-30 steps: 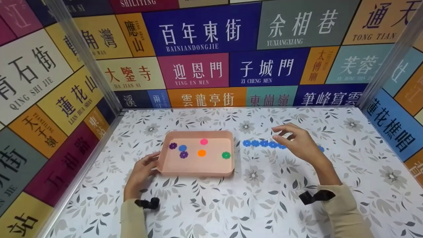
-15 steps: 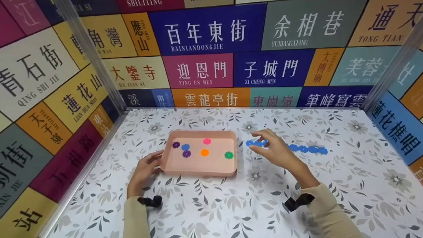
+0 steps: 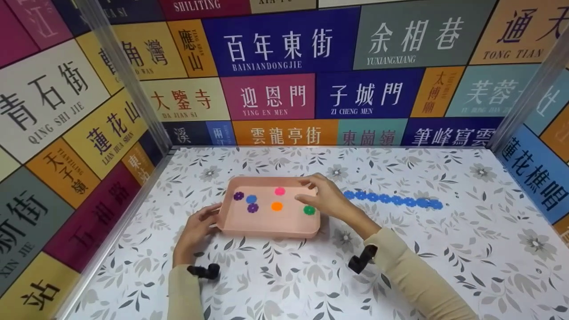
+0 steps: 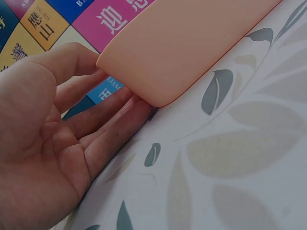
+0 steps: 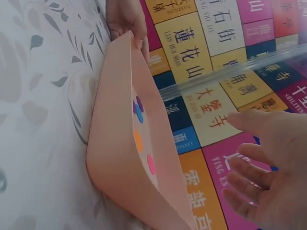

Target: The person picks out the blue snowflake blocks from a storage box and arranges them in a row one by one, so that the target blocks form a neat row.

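My left hand (image 3: 200, 229) holds the left end of a shallow peach tray (image 3: 262, 232), its fingertips at the end wall and rim in the left wrist view. Inside lie several small flower-shaped discs: two purple ones, a blue disc (image 3: 251, 199), a pink disc (image 3: 279, 191), an orange disc (image 3: 276, 206) and a green disc (image 3: 309, 210). Over the tray's right end hovers my right hand (image 3: 331, 198), thumb and fingers apart and nothing between them in the right wrist view. To its right, a row of blue flower-shaped discs (image 3: 385, 198) lies on the table.
A white tablecloth (image 3: 284, 275) printed with grey leaves and flowers covers the table. Walls with coloured street-name panels (image 3: 280, 44) close off the back and both sides. Clear strips (image 3: 133, 84) run up the corners.
My right hand has moved left, from above the blue row to over the tray's right end, uncovering most of the row. The left hand stays at the tray.
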{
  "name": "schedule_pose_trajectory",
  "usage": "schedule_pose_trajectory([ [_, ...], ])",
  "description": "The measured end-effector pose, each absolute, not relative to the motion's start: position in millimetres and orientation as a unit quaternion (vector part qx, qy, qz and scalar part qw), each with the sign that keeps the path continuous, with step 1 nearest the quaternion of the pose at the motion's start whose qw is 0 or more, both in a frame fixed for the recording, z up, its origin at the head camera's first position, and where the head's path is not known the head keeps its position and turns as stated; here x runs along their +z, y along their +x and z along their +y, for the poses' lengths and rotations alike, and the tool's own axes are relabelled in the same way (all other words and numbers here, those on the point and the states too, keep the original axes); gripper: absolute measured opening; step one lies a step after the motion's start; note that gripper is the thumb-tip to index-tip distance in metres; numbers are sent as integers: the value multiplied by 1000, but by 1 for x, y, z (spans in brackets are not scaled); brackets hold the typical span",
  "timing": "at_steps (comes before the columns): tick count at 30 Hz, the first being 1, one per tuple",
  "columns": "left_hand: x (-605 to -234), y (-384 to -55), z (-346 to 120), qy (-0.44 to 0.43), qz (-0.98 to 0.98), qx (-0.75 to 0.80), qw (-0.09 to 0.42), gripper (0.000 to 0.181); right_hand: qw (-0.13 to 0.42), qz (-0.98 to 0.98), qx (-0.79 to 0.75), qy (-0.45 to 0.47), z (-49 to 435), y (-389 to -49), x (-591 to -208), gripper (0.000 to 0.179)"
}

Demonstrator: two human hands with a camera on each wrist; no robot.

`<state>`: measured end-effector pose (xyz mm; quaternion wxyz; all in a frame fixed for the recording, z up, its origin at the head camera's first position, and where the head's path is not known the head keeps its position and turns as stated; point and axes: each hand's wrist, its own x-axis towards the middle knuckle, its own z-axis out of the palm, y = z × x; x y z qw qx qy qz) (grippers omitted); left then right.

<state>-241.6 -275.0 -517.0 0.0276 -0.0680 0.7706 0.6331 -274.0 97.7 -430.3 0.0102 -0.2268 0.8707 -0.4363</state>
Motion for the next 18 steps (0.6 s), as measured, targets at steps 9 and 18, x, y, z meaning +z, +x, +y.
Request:
schedule_pose_trajectory([
  [9, -519, -242, -275, -73, 759, 647, 31, 44, 28, 882, -411, -230, 51, -284, -437, 46],
  [18, -517, -242, -276, -89, 757, 646, 42, 45, 70, 881, -419, -208, 17, -298, -446, 48],
])
